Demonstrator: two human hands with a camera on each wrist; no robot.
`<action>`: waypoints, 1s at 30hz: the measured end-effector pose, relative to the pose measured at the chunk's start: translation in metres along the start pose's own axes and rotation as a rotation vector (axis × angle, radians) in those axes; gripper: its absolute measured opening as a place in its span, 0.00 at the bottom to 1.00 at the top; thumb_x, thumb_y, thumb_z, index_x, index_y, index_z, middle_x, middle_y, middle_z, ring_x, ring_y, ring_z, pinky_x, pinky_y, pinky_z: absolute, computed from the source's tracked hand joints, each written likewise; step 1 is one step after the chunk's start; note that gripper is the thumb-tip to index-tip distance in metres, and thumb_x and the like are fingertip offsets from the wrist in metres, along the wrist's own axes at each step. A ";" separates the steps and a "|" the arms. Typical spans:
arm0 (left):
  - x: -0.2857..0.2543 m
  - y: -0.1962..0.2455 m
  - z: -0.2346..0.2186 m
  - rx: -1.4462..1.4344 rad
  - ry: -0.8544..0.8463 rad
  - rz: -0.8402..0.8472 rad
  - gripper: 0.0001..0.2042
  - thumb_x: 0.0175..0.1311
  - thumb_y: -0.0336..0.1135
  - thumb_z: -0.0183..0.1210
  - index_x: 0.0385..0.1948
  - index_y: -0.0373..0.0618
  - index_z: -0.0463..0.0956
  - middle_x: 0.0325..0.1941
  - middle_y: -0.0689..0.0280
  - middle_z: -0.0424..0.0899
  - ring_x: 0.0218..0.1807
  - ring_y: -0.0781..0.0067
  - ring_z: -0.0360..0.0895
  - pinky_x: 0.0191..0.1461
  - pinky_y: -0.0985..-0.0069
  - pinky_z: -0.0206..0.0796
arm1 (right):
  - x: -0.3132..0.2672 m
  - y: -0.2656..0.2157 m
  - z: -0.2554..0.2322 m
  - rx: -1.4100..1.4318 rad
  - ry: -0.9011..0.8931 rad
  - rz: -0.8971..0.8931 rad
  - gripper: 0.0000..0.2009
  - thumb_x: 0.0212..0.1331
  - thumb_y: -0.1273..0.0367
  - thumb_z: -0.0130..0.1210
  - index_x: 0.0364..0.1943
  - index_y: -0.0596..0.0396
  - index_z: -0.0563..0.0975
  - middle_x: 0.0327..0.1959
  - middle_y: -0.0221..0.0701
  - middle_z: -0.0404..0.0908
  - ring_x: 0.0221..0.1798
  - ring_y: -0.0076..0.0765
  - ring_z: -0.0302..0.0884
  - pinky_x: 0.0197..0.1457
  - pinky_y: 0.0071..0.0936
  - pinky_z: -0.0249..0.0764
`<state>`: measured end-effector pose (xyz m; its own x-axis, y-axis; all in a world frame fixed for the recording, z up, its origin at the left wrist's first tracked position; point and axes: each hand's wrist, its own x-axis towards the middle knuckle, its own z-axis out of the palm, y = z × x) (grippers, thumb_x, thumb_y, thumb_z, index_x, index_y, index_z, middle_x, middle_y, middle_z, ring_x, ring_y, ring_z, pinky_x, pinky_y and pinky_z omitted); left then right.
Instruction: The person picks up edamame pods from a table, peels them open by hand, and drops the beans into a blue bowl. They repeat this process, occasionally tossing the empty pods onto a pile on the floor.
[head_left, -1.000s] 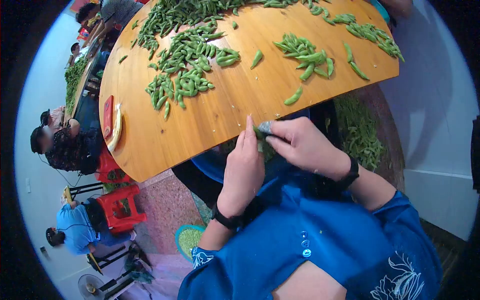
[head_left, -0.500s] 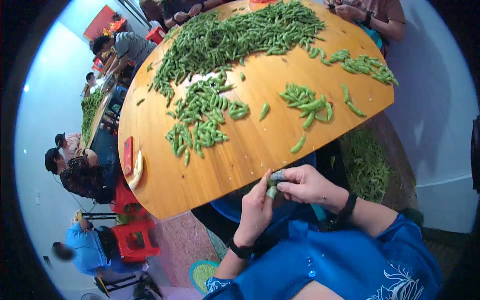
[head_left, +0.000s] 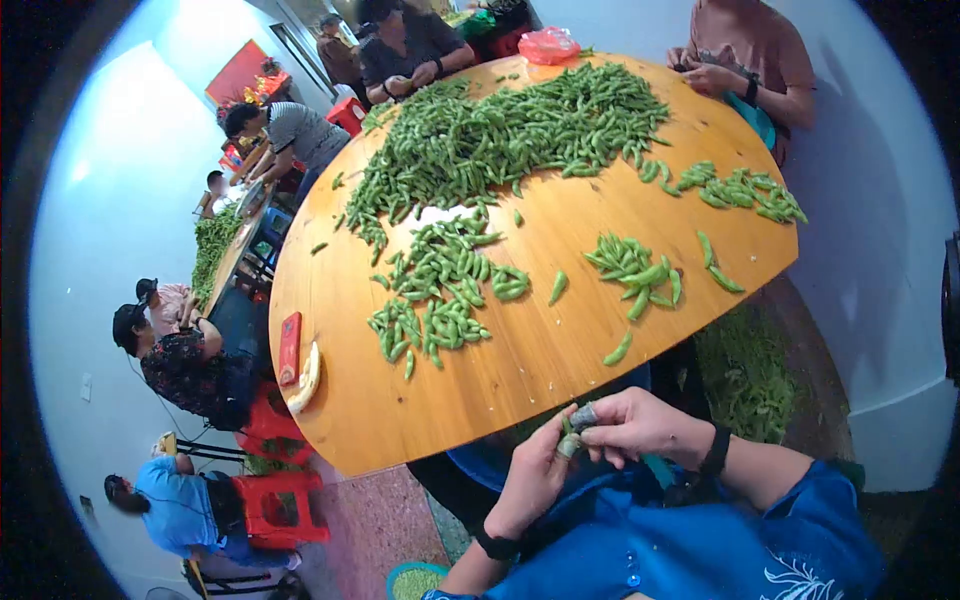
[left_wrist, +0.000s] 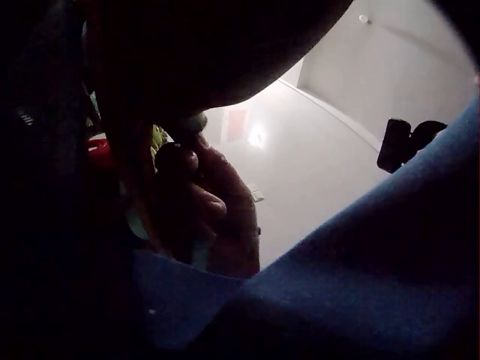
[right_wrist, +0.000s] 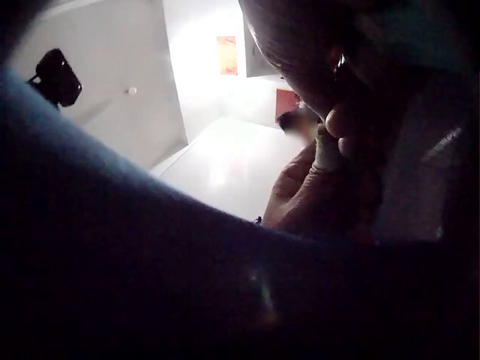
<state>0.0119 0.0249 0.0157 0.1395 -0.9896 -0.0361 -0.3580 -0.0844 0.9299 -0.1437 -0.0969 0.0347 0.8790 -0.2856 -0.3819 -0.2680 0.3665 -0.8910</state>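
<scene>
From the head view, a basin (head_left: 470,462) shows below the near edge of the tabletop (head_left: 520,370), its contents hidden; a bowl (head_left: 412,578) of green sits on the floor. Just off that near edge, the left hand (head_left: 530,478) and right hand (head_left: 640,425) meet, fingers curled, pinching one pod (head_left: 568,438) between them. Pods (head_left: 500,130) heap the far side.

Both wrist views are dark; there I cannot tell how the fingers lie.

I saw pale walls (head_left: 120,150) lit brightly, a speckled floor (head_left: 370,520), red plastic stools (head_left: 280,500), and a round wooden table (head_left: 520,370) beside another long table (head_left: 235,250).
</scene>
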 end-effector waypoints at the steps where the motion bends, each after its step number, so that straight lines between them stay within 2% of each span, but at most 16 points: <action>1: 0.000 0.001 0.001 0.030 -0.002 -0.023 0.19 0.64 0.24 0.49 0.58 0.38 0.65 0.40 0.56 0.79 0.33 0.68 0.77 0.38 0.75 0.71 | 0.000 0.002 0.000 0.039 0.001 -0.012 0.09 0.64 0.67 0.50 0.44 0.53 0.78 0.24 0.22 0.76 0.18 0.13 0.69 0.19 0.11 0.62; 2: 0.000 -0.002 0.004 0.034 0.005 -0.012 0.19 0.64 0.24 0.49 0.58 0.38 0.65 0.40 0.56 0.79 0.33 0.68 0.77 0.38 0.75 0.71 | 0.001 0.005 0.000 0.078 0.003 -0.022 0.09 0.64 0.67 0.50 0.44 0.53 0.78 0.23 0.21 0.76 0.18 0.12 0.68 0.18 0.11 0.61; 4: 0.001 -0.007 0.011 0.274 0.159 0.179 0.17 0.64 0.25 0.49 0.55 0.37 0.66 0.42 0.49 0.78 0.40 0.52 0.79 0.43 0.67 0.71 | 0.003 0.011 0.002 0.124 0.033 -0.024 0.09 0.64 0.68 0.50 0.43 0.53 0.77 0.22 0.21 0.75 0.17 0.12 0.65 0.18 0.11 0.60; 5: -0.001 -0.005 0.016 0.228 0.176 0.102 0.15 0.64 0.27 0.48 0.53 0.37 0.67 0.44 0.45 0.77 0.47 0.43 0.75 0.47 0.61 0.70 | 0.002 0.011 0.005 0.156 0.046 -0.017 0.08 0.64 0.68 0.50 0.43 0.54 0.77 0.22 0.21 0.74 0.17 0.12 0.65 0.18 0.11 0.59; 9: -0.003 -0.010 0.026 0.313 0.267 0.062 0.14 0.64 0.30 0.46 0.49 0.37 0.69 0.42 0.47 0.78 0.42 0.45 0.77 0.43 0.60 0.71 | 0.008 0.020 0.009 0.181 0.046 -0.016 0.09 0.64 0.68 0.50 0.44 0.54 0.77 0.22 0.20 0.73 0.18 0.12 0.65 0.18 0.11 0.59; 11: 0.002 -0.020 0.026 0.353 0.329 0.133 0.13 0.64 0.30 0.45 0.48 0.37 0.69 0.39 0.48 0.79 0.39 0.45 0.78 0.40 0.58 0.71 | 0.012 0.021 0.010 0.149 0.081 -0.013 0.10 0.64 0.68 0.50 0.46 0.54 0.76 0.22 0.20 0.73 0.19 0.12 0.65 0.19 0.11 0.61; 15: 0.007 -0.031 0.022 0.306 0.347 0.133 0.14 0.64 0.31 0.44 0.48 0.36 0.70 0.36 0.47 0.79 0.39 0.45 0.79 0.40 0.59 0.71 | 0.020 0.022 0.015 0.162 0.117 -0.052 0.12 0.64 0.67 0.49 0.49 0.54 0.76 0.22 0.20 0.73 0.20 0.12 0.66 0.23 0.12 0.64; 17: 0.008 -0.035 0.022 0.144 0.380 0.235 0.14 0.66 0.33 0.42 0.47 0.36 0.70 0.31 0.54 0.79 0.32 0.57 0.80 0.35 0.68 0.71 | 0.021 0.021 0.013 0.143 0.122 -0.041 0.11 0.65 0.67 0.49 0.48 0.54 0.76 0.22 0.19 0.73 0.20 0.12 0.66 0.22 0.12 0.64; 18: 0.008 -0.037 0.020 0.142 0.380 0.225 0.14 0.66 0.33 0.42 0.47 0.36 0.70 0.31 0.54 0.79 0.32 0.57 0.80 0.35 0.68 0.71 | 0.019 0.023 0.013 0.128 0.129 -0.015 0.11 0.65 0.67 0.49 0.48 0.53 0.76 0.23 0.19 0.73 0.20 0.12 0.66 0.22 0.12 0.64; 20: 0.007 -0.036 0.014 -0.218 0.345 0.002 0.13 0.69 0.36 0.41 0.45 0.40 0.71 0.26 0.65 0.76 0.24 0.74 0.73 0.28 0.80 0.66 | 0.022 0.022 0.008 0.055 0.113 0.007 0.11 0.64 0.66 0.50 0.46 0.52 0.77 0.20 0.20 0.74 0.19 0.13 0.67 0.20 0.13 0.64; 21: 0.007 -0.029 0.009 -0.255 0.321 -0.011 0.13 0.68 0.37 0.41 0.44 0.39 0.71 0.28 0.65 0.77 0.25 0.73 0.73 0.30 0.80 0.67 | 0.024 0.027 0.006 0.065 0.138 -0.075 0.10 0.63 0.67 0.49 0.45 0.52 0.77 0.19 0.21 0.75 0.17 0.14 0.68 0.19 0.14 0.65; 22: 0.010 -0.025 0.004 -0.307 0.296 -0.055 0.14 0.68 0.38 0.41 0.43 0.39 0.72 0.30 0.64 0.78 0.26 0.73 0.73 0.32 0.80 0.68 | 0.019 0.012 0.008 0.061 0.189 -0.064 0.09 0.62 0.68 0.49 0.43 0.51 0.78 0.19 0.22 0.74 0.16 0.15 0.67 0.18 0.15 0.64; 23: 0.013 -0.035 0.001 -0.498 0.118 -0.034 0.16 0.71 0.43 0.39 0.41 0.41 0.72 0.29 0.66 0.77 0.21 0.78 0.68 0.25 0.83 0.62 | 0.020 0.008 0.005 -0.019 0.168 -0.084 0.09 0.62 0.68 0.49 0.41 0.52 0.79 0.19 0.22 0.74 0.15 0.15 0.67 0.17 0.15 0.64; 24: 0.014 -0.023 0.005 -0.569 0.159 -0.085 0.14 0.72 0.41 0.40 0.41 0.41 0.70 0.27 0.69 0.75 0.18 0.82 0.64 0.21 0.83 0.56 | 0.019 0.006 0.006 -0.044 0.197 -0.076 0.08 0.62 0.68 0.49 0.38 0.52 0.79 0.18 0.21 0.73 0.16 0.14 0.66 0.18 0.14 0.62; 26: 0.014 -0.019 0.012 -0.674 0.210 -0.193 0.11 0.72 0.37 0.41 0.44 0.40 0.68 0.27 0.70 0.73 0.19 0.83 0.64 0.21 0.85 0.56 | 0.016 0.003 0.005 -0.090 0.209 -0.129 0.09 0.61 0.69 0.49 0.39 0.55 0.80 0.20 0.22 0.76 0.20 0.15 0.70 0.23 0.15 0.66; 30: 0.009 -0.021 0.009 -0.632 0.150 -0.127 0.11 0.71 0.34 0.43 0.48 0.40 0.66 0.29 0.71 0.73 0.22 0.86 0.65 0.24 0.87 0.56 | 0.015 0.000 0.023 -0.238 0.300 -0.280 0.09 0.60 0.71 0.51 0.41 0.59 0.79 0.24 0.25 0.79 0.25 0.17 0.73 0.29 0.18 0.70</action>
<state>0.0126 0.0167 -0.0074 0.2886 -0.9455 -0.1509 0.2745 -0.0693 0.9591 -0.1221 -0.0807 0.0344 0.7870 -0.6004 -0.1418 -0.1507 0.0358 -0.9879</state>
